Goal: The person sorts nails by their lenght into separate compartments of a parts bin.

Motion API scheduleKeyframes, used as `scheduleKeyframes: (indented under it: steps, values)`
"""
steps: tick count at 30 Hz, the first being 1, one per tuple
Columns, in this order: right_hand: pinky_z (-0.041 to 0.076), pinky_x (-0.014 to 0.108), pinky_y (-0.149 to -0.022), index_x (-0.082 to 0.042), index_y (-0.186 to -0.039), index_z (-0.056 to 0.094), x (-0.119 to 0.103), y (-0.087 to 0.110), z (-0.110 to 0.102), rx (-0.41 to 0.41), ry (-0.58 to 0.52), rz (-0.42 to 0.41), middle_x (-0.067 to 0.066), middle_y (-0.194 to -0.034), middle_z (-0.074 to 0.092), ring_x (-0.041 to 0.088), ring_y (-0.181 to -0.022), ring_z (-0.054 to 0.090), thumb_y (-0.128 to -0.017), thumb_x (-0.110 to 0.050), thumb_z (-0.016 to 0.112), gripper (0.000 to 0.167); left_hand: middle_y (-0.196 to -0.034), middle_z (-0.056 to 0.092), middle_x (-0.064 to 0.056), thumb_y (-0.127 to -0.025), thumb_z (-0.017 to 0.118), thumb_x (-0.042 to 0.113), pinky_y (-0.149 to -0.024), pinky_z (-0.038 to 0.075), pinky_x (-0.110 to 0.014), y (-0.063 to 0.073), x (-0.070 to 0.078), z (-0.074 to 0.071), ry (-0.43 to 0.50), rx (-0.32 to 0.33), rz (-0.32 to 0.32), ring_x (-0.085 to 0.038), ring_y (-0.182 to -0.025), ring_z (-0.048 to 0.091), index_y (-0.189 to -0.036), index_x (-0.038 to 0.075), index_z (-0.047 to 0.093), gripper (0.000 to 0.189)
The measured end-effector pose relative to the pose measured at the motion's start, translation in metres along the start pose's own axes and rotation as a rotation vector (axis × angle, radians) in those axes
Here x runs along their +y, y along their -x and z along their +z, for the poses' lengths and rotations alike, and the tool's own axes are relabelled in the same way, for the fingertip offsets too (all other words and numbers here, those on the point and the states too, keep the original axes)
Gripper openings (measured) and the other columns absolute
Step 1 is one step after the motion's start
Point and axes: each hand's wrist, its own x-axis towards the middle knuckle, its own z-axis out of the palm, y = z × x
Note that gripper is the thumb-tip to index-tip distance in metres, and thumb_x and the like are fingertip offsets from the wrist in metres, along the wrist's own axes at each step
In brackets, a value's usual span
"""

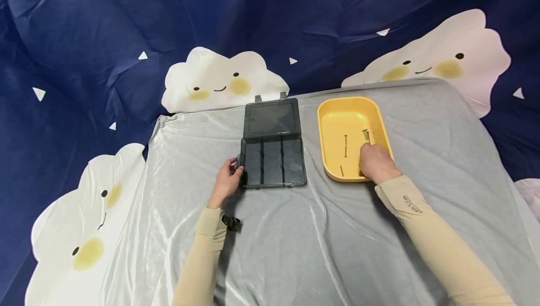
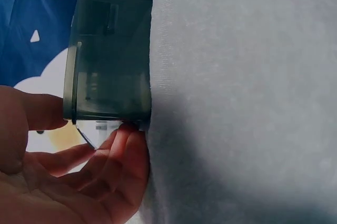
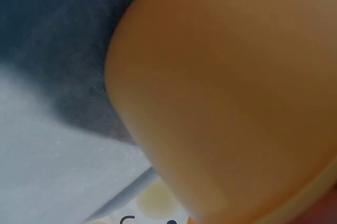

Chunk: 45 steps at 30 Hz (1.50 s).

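While the left hand (image 1: 227,182) pinches the left edge of a dark translucent box (image 1: 272,167), open-lidded, three compartments, near the far edge of the grey cloth (image 1: 270,250), the right hand (image 1: 377,161) occupies the near-right corner of a yellow tray (image 1: 333,123) beside thin fasteners (image 1: 346,151); fingers hidden, grip indeterminable.

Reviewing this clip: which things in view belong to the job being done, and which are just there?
In the job, judging by the hands:
- open dark case, left hand at its side
- yellow tray, right hand inside
- thin metal fasteners in it

Just there:
- grey cloth underneath
- cloud-print backdrop
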Motion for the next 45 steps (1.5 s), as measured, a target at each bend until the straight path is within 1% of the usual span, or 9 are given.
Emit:
scheduleKeyframes:
  steps: [3,8,14,17,21,25,30,35,45]
  values:
    - [0.05,0.045,-0.061,0.011,-0.087,0.05,0.0,0.0,0.001,0.008,-0.022,0.008,0.031,-0.08,0.055,0.036,-0.068,0.056,-0.075,0.008,0.048,0.013,-0.111,0.061,-0.02,-0.098,0.052,0.021,-0.087,0.047,-0.043,0.0,-0.002,0.001,0.007,0.01,0.004,-0.032,-0.1,0.06,-0.14,0.004,0.046,0.045]
    - [0.05,0.047,-0.065,0.014,-0.099,0.047,0.0,-0.001,0.001,0.011,-0.05,0.013,0.035,-0.086,0.055,0.038,-0.072,0.056,-0.082,0.007,0.046,0.018,-0.109,0.061,-0.019,-0.098,0.054,0.019,-0.085,0.046,-0.038,-0.001,-0.004,0.002,0.047,0.016,0.002,-0.03,-0.1,0.06,-0.138,0.003,0.046,0.044]
    - [0.049,0.051,-0.072,0.01,-0.099,0.046,0.002,-0.004,0.0,-0.027,-0.092,0.031,0.033,-0.088,0.055,0.041,-0.078,0.056,-0.082,0.002,0.051,0.02,-0.106,0.058,-0.017,-0.098,0.056,0.013,-0.061,0.044,-0.024,-0.004,-0.007,0.002,0.175,-0.014,-0.022,-0.022,-0.083,0.056,-0.139,0.002,0.045,0.044]
    - [0.049,0.052,-0.075,0.007,-0.096,0.047,0.001,-0.006,0.001,-0.058,-0.093,0.051,0.03,-0.088,0.056,0.041,-0.081,0.057,-0.082,-0.001,0.052,0.016,-0.106,0.058,-0.016,-0.097,0.056,0.014,-0.056,0.043,-0.023,-0.004,-0.008,0.002,0.209,-0.024,-0.041,-0.017,-0.079,0.054,-0.139,0.003,0.045,0.045]
    - [0.048,0.051,-0.073,0.004,-0.088,0.049,0.001,-0.009,0.0,-0.07,-0.095,0.054,0.028,-0.087,0.057,0.039,-0.08,0.056,-0.081,-0.003,0.053,0.011,-0.109,0.057,-0.015,-0.097,0.057,0.015,-0.057,0.043,-0.024,-0.003,-0.008,0.001,0.246,-0.035,-0.065,-0.015,-0.079,0.052,-0.14,0.004,0.045,0.046]
    - [0.047,0.046,-0.066,0.0,-0.079,0.05,0.001,-0.012,-0.002,-0.09,-0.105,0.05,0.023,-0.081,0.057,0.035,-0.075,0.055,-0.082,-0.005,0.053,0.006,-0.109,0.056,-0.014,-0.097,0.058,0.015,-0.058,0.044,-0.024,-0.002,-0.008,0.001,0.27,-0.044,-0.077,-0.014,-0.08,0.053,-0.14,0.005,0.045,0.046]
    - [0.044,0.039,-0.062,-0.005,-0.07,0.05,0.002,-0.012,-0.002,-0.123,-0.123,0.068,0.017,-0.075,0.055,0.031,-0.071,0.052,-0.081,-0.005,0.052,0.011,-0.112,0.057,-0.015,-0.097,0.057,0.016,-0.059,0.045,-0.024,-0.003,-0.009,0.0,0.282,-0.053,-0.087,-0.019,-0.087,0.056,-0.14,0.007,0.045,0.046]
    - [0.044,0.037,-0.061,-0.006,-0.067,0.052,0.002,-0.012,-0.002,-0.113,-0.126,0.063,0.018,-0.076,0.056,0.031,-0.071,0.053,-0.079,-0.004,0.052,0.012,-0.117,0.056,-0.018,-0.098,0.057,0.017,-0.062,0.046,-0.025,-0.003,-0.009,-0.001,0.281,-0.063,-0.096,-0.025,-0.095,0.057,-0.142,0.009,0.044,0.047]
    - [0.037,0.031,-0.056,-0.01,-0.059,0.048,0.005,-0.013,-0.002,-0.073,-0.133,0.005,0.013,-0.066,0.052,0.028,-0.066,0.048,-0.077,-0.003,0.051,0.02,-0.116,0.057,-0.017,-0.097,0.058,0.017,-0.061,0.046,-0.025,-0.003,-0.01,0.0,0.297,-0.055,-0.107,-0.022,-0.092,0.057,-0.142,0.01,0.044,0.048]
